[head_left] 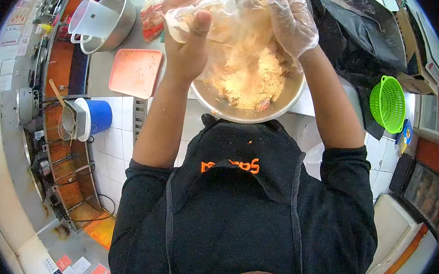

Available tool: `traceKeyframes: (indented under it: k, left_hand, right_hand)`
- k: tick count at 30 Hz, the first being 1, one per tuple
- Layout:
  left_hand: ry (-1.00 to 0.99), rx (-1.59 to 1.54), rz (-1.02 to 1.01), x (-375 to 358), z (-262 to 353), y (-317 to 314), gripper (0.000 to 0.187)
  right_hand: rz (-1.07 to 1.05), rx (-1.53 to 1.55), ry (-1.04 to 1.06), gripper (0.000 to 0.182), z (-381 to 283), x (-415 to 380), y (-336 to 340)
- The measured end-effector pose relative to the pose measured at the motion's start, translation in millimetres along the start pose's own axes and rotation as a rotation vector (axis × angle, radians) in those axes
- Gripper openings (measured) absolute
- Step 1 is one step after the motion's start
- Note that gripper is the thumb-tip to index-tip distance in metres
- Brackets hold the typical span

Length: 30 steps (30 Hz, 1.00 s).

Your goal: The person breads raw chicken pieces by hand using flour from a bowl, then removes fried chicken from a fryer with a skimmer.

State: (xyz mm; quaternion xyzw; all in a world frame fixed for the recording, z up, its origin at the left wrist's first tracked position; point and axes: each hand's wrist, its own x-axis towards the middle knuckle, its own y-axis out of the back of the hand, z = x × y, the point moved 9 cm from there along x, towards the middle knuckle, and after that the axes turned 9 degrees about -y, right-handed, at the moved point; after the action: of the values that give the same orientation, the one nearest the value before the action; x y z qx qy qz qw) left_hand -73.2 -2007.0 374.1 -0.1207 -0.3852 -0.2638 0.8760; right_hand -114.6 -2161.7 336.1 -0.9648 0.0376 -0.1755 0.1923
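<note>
A clear plastic bag (228, 22) with yellowish powder hangs between my hands over a steel bowl (210, 104). My left hand (188, 42) is bare and holds the bag's left side, thumb and fingers around it. On my right hand (292, 21) there is a clear plastic glove, and its fingers are closed on the bag's upper right part. Beneath the bag, the bowl holds pale crumbly powder (260, 83) over darker pieces. Part of the bowl's far side is hidden by the bag and my hands.
Left of the bowl lie a pink tray (135, 72) and a red-and-white packet (153, 18). A steel pot (124, 19) with a clear jug (94, 18) stands beyond. At the right are a green basket (387, 104) and black plastic sheeting (361, 37).
</note>
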Motion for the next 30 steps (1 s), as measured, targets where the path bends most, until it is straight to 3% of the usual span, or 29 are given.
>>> traceKeyframes:
  k: [2,5,7,8,10,14,15,18,23,25,29,30]
  left_hand:
    - [0.014,-0.021,0.015,-2,-4,8,0.047]
    - [0.012,-0.015,0.022,-1,-7,15,0.043]
    - [-0.002,0.010,0.012,-2,-4,16,0.042]
    - [0.000,0.068,-0.018,-4,-2,15,0.049]
    - [0.002,0.124,-0.051,-6,-3,14,0.056]
    - [-0.163,0.195,0.020,-14,-2,23,0.064]
    - [-0.200,0.223,0.070,-18,0,29,0.066]
    - [-0.153,0.259,0.111,-40,-3,39,0.070]
    - [-0.264,0.485,0.044,-89,-3,59,0.060]
    - [-0.306,0.619,-0.100,-107,0,52,0.046]
    - [-0.240,0.761,-0.237,-136,-17,53,0.031]
    - [-0.240,0.761,-0.237,-138,-17,54,0.031]
  right_hand:
    - [0.003,0.011,0.024,0.066,-10,-2,-6]
    - [-0.011,-0.134,-0.130,0.057,-30,-4,-22]
    - [-0.075,-0.938,0.094,0.046,-43,-4,-29]
    - [-0.073,-0.936,0.097,0.046,-44,-3,-31]
    - [0.015,-0.654,-0.095,0.033,-36,0,-22]
    - [0.030,-0.521,-0.021,0.026,-23,-4,-12]
    - [0.116,-0.515,-0.001,0.020,-26,-7,-7]
    - [0.261,-0.494,0.028,0.013,-32,-15,5]
    - [0.416,-0.397,0.124,0.011,-25,-31,43]
    - [0.524,-0.245,-0.018,0.037,-1,-39,75]
    - [0.590,-0.128,0.048,0.024,-14,-47,73]
    - [0.562,-0.171,0.155,0.018,-33,-48,60]
